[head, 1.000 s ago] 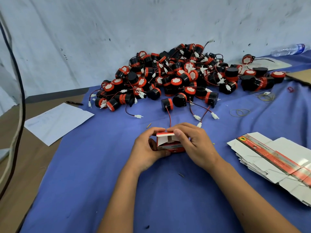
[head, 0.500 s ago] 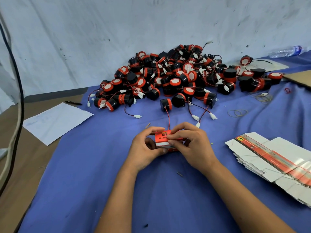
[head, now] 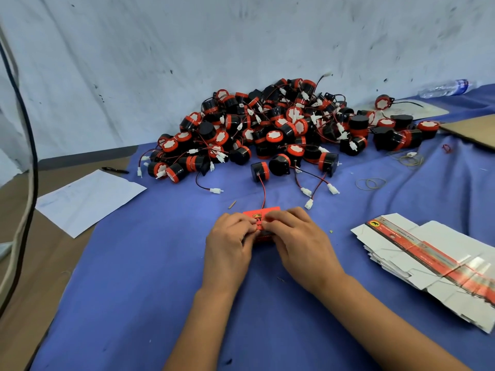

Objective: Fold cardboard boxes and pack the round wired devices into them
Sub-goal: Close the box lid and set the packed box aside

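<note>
Red cardboard shows between the two hands: a small printed box [head: 261, 216] sits on the blue cloth [head: 150, 277] near the front middle of the table, with the left hand [head: 229, 243] gripping its left side and the right hand [head: 296, 241] gripping its right, fingers of both curled over the top face. A red and black wire [head: 263, 192] runs from behind the box up to a single black and red round device [head: 259, 171] lying just beyond it. Behind that rises a large heap of the same round wired devices [head: 281, 129] against the pale wall. To the right lies a stack of flat unfolded box blanks [head: 434, 263], with loose rubber bands [head: 371, 183] farther back. To the left, a white paper sheet [head: 88, 199] overlaps the cloth edge, a black pen [head: 115, 170] beside it.
</note>
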`<state>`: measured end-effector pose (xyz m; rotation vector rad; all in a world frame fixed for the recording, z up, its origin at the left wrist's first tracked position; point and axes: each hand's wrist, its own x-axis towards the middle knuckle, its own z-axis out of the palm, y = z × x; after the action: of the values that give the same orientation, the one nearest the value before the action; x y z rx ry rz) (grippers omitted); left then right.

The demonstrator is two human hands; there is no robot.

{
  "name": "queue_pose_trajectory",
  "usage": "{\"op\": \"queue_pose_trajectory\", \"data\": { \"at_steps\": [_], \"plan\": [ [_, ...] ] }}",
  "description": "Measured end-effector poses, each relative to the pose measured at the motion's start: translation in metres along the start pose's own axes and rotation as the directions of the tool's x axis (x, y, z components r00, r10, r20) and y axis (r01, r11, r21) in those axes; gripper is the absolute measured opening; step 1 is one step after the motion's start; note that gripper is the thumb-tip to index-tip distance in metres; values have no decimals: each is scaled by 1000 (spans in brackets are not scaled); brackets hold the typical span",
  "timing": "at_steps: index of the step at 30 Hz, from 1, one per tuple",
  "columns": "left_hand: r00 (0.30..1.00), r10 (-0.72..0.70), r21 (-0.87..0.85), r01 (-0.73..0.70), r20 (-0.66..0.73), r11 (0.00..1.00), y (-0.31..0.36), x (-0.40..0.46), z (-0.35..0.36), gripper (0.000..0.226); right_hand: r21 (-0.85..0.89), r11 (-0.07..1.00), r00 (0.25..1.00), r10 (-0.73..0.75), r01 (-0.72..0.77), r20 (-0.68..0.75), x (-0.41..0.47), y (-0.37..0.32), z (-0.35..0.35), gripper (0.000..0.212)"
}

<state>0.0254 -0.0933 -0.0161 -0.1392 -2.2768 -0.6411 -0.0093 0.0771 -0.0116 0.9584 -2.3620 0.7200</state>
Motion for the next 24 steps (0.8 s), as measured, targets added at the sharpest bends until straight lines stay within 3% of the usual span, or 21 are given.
{"op": "queue_pose_trajectory", "data": {
  "at_steps": [3, 7, 11, 14, 19, 22, 24],
  "plan": [
    [998, -8, 43, 6, 55, 999, 0, -4, 1, 17, -49, 998, 998, 32, -30, 45, 3, -3, 1, 25],
    [959, -203, -88, 224, 200, 971, 2, -3, 5, 41, -39, 998, 990, 51, -46, 132, 8, -7, 2, 23],
    [913, -327, -214, 379, 243, 900, 11, 10, -1, 24, -32, 999, 971, 18, -11, 236, 3, -10, -8, 37],
    [898, -343, -322, 423, 277, 847, 35, 14, -2, 19, -59, 996, 982, 71, -61, 173, -6, -4, -39, 33],
    [961, -126, -539, 244, 247, 806, 150, 57, 20, 9, -125, 952, 957, 267, -280, -116, -17, 26, -155, 31],
    [959, 93, -698, 127, 268, 705, 258, 82, 46, 6, -195, 818, 811, 445, -541, -381, -51, 47, -257, 38],
    [930, 245, -785, 67, 272, 616, 329, 86, 62, 8, -251, 669, 698, 564, -699, -441, -83, 55, -325, 44]
  ]
}}
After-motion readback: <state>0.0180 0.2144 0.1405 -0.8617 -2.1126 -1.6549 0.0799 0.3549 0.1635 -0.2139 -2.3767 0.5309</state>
